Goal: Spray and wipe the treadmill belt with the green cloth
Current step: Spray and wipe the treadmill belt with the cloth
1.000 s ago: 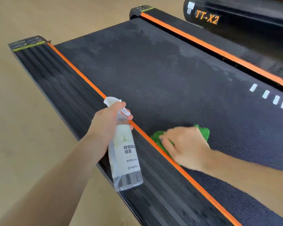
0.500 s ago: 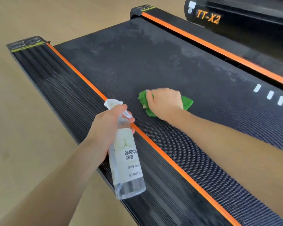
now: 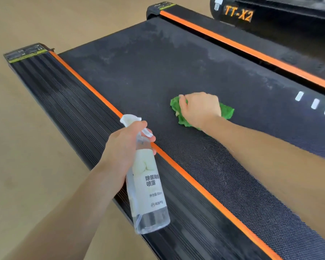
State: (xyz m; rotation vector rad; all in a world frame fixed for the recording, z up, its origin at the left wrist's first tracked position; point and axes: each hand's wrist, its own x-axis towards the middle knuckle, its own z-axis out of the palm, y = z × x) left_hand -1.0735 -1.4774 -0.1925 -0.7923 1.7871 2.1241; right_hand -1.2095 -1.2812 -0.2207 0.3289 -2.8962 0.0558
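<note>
On the treadmill belt (image 3: 139, 76), near its middle and closer to the left orange stripe (image 3: 94, 94) than to the far one, the right hand (image 3: 200, 107) bears down on the green cloth (image 3: 226, 111). Its fingers are curled over the bunched cloth and grip it, knuckles up, with the thumb side toward the left rail; green shows past the fingertips on one side and behind the wrist on the other. The right forearm runs in from the lower right edge of the view, low over the belt, the wrist nearly straight.

The left hand (image 3: 126, 143) holds a clear spray bottle (image 3: 148, 186) by its neck, fingers wrapped round it and the index finger lying across the white trigger head (image 3: 129, 119). The bottle hangs tilted over the ribbed left side rail (image 3: 68, 109), its base toward the viewer and its nozzle toward the far left corner; a white label with printed characters faces up. The left forearm reaches up from the lower left corner, above the wooden floor (image 3: 26, 166).

Pale smears mark the belt toward its far edge. Beyond the far stripe sits a dark housing lettered TT-X2 (image 3: 237, 14), and white dashes (image 3: 315, 104) line the belt at the right edge.
</note>
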